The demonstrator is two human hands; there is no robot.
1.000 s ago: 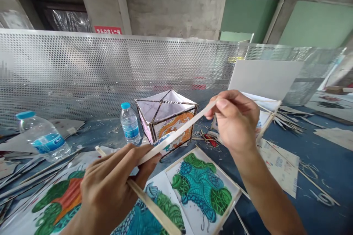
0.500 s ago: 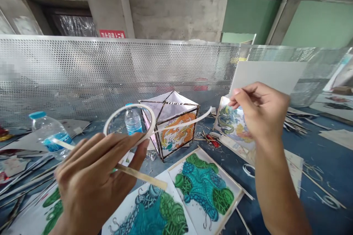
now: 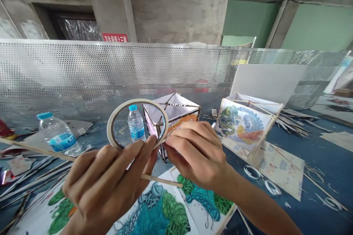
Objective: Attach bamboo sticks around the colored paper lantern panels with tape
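Note:
My left hand [image 3: 107, 180] is closed around a narrow roll of white tape [image 3: 110, 127], held upright like a ring, and a thin wooden strip [image 3: 167, 181] that passes through the same grip. Against the roll's lower right edge, my right hand [image 3: 200, 150] pinches the tape with its fingers bent. A short white end of tape [image 3: 213, 125] shows beyond the right knuckles. Below both hands lie a blue-green coloured drawing [image 3: 150, 213] and a second one [image 3: 202, 198] edged with thin sticks.
Behind the hands stands a stick-framed paper box [image 3: 190, 108] with an orange dragon panel. Another paper box [image 3: 239, 121] is at right. Water bottles [image 3: 59, 136] stand left and centre. Thin strips [image 3: 30, 176] litter the left; curled tape liner [image 3: 252, 172] lies right. A perforated metal screen [image 3: 82, 77] runs behind.
My right hand has moved left and down from the raised position to the tape roll. The loose tape tail that stretched rightwards is now mostly hidden behind it.

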